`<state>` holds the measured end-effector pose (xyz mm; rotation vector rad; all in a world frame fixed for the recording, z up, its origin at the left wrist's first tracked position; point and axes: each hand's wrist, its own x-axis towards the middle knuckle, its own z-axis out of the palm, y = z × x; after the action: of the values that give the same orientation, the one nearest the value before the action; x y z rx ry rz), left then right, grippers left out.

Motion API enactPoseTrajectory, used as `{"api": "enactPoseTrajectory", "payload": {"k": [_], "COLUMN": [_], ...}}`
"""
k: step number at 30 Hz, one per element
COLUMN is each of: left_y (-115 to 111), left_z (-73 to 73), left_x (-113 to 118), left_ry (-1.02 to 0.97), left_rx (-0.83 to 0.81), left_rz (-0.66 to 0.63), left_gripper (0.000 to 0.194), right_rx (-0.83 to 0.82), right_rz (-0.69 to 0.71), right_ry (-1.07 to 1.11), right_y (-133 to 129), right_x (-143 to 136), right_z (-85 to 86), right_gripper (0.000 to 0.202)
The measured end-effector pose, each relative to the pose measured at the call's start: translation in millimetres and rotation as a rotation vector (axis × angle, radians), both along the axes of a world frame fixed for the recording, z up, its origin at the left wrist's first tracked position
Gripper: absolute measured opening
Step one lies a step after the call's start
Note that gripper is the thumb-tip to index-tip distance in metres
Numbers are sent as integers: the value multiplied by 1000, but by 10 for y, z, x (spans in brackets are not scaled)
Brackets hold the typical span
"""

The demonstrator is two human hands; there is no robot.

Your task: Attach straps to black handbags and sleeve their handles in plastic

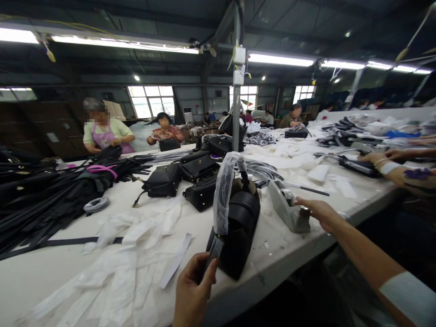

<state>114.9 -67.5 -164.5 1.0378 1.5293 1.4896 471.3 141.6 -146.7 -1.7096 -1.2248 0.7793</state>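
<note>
While my left hand (pixel 197 282) pinches one dark tab (pixel 215 250) against one near black bag (pixel 242 227), my right hand (pixel 323 214) is at one grey tape dispenser (pixel 285 208), grip: I cannot tell.

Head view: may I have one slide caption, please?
Left hand pinches a dark strip by a black bag, right hand at a tape dispenser.

White table (pixel 272 259), black handbags (pixel 242 227), grey tape dispenser (pixel 283 206), scattered white strips (pixel 119 277), heaped black straps (pixel 68 200)
</note>
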Motion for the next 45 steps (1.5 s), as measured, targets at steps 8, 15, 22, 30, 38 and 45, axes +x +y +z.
{"api": "enactPoseTrajectory", "payload": {"k": [8,15,22,30,38,45], "left_y": [-19,-12,-29,-32,-113,-164], "left_z": [20,4,-17,-10,69,146], "left_x": [0,-8,-26,-28,-57,-110], "left_ry": [24,5,16,102,199,13], "left_rx": [-23,-13,-11,46,85,38], "left_rz": [19,-3,11,-58,-36,-112], "left_gripper": [45,44,38,29,23,28], "right_rx": [68,-49,-62,-47,-27,-8], "right_rz": [7,-48,-99,587,625,667], "right_ry": [197,346,388,445,314,213], "right_y": [-268,-536,-795,-1704,-1654,-1638], "right_x": [99,149,-41,-1490,-2308,-2228], "right_z": [230,-186,-574,1,175,111], "right_gripper": [32,16,19,36,41,38]}}
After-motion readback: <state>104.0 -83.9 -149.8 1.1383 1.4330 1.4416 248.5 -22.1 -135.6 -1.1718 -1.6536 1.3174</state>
